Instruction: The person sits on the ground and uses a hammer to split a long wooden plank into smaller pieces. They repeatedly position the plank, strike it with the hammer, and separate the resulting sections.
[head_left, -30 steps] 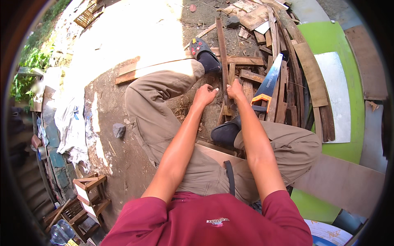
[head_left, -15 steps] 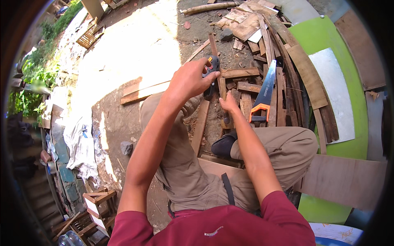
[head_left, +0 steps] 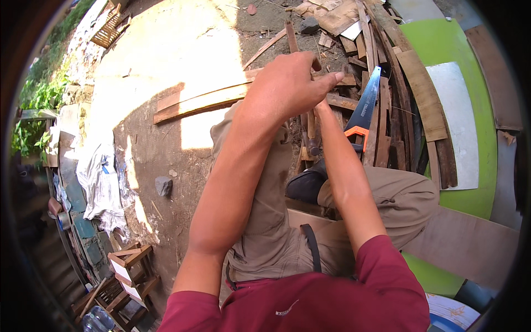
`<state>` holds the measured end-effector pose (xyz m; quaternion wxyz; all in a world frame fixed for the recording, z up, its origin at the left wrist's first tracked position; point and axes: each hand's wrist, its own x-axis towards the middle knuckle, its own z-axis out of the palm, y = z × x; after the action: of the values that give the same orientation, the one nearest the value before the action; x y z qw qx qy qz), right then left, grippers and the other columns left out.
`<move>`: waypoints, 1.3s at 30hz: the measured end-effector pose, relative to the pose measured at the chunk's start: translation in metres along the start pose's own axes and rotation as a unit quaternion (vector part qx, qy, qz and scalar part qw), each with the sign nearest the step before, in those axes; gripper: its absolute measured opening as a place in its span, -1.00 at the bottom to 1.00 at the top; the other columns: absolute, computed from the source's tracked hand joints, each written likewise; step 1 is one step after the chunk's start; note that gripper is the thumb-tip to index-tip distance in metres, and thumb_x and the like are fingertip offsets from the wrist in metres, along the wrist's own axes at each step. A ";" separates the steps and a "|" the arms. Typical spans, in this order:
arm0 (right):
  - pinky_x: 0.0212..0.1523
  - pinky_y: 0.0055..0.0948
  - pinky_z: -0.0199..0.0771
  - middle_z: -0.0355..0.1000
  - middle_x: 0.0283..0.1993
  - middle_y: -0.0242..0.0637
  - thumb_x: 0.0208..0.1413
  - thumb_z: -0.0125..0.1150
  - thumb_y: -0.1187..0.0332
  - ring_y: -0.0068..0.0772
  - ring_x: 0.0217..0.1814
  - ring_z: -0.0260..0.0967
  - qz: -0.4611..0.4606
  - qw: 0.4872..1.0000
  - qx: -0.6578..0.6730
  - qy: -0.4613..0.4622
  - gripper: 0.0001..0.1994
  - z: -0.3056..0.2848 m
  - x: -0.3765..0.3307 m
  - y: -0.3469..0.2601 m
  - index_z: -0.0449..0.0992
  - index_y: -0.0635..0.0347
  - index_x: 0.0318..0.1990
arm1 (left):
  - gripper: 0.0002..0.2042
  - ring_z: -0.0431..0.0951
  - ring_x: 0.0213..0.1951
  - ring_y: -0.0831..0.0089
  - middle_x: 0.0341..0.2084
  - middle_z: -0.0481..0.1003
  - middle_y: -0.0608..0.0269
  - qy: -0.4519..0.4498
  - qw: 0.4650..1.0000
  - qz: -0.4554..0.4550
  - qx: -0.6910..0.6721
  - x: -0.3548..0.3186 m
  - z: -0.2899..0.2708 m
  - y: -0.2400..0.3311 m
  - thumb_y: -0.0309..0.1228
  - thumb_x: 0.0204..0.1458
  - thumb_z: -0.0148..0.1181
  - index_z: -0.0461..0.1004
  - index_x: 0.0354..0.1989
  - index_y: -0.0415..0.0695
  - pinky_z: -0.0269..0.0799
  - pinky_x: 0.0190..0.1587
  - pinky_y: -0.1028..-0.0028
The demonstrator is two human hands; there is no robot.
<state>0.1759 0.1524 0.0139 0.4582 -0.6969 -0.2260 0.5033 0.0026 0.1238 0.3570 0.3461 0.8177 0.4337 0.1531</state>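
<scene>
A crumpled white sheet (head_left: 101, 188) lies left of a grey stone (head_left: 163, 186), leafy plants (head_left: 37, 133) farther left.

Dirt ground (head_left: 160, 146), bright sunlit patch (head_left: 193, 47) toward upper left; green plants (head_left: 37, 102); perhaps corrugated wall (head_left: 41, 260) in left shadow.

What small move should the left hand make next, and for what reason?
Probably the left hand should draw aside a little: in this view it crosses in front of the right hand, covering most of it, so that hand's hold cannot be checked.

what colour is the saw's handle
The saw's handle is orange and black, shown in the head view.
</scene>
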 end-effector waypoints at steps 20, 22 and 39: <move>-0.56 -0.35 0.33 0.36 -0.60 -0.34 0.17 -0.09 0.10 -0.45 -0.65 0.26 0.037 0.998 0.051 0.032 -0.61 0.000 -0.012 -0.012 0.43 0.23 -0.51 | -0.61 0.51 -0.50 0.60 -0.59 0.56 0.24 0.213 0.933 0.011 -0.289 -0.011 -0.014 -0.002 -0.14 0.07 0.27 0.57 -0.31 -0.32 0.41 -0.43 0.55; -0.54 -0.35 0.34 0.37 -0.58 -0.33 0.17 -0.09 0.10 -0.44 -0.63 0.27 0.070 0.997 0.040 0.021 -0.61 0.001 -0.021 -0.019 0.44 0.24 -0.48 | -0.61 0.51 -0.50 0.61 -0.59 0.55 0.24 0.221 0.925 0.019 -0.310 -0.014 -0.012 -0.002 -0.14 0.07 0.27 0.57 -0.31 -0.32 0.41 -0.43 0.55; -0.52 -0.39 0.33 0.34 -0.65 -0.33 0.13 -0.08 0.08 -0.45 -0.60 0.33 -0.013 0.999 0.008 0.052 -0.59 0.005 -0.068 -0.031 0.44 0.21 -0.58 | -0.57 0.61 -0.45 0.46 -0.50 0.61 0.11 0.211 0.952 0.027 -0.221 -0.003 0.008 -0.032 -0.09 0.01 0.27 0.60 -0.29 -0.32 0.50 -0.35 0.44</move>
<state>0.1490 0.1168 0.0741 0.4816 -0.7155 -0.2068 0.4620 -0.0143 0.1299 0.3293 0.4149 0.6808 0.4301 0.4236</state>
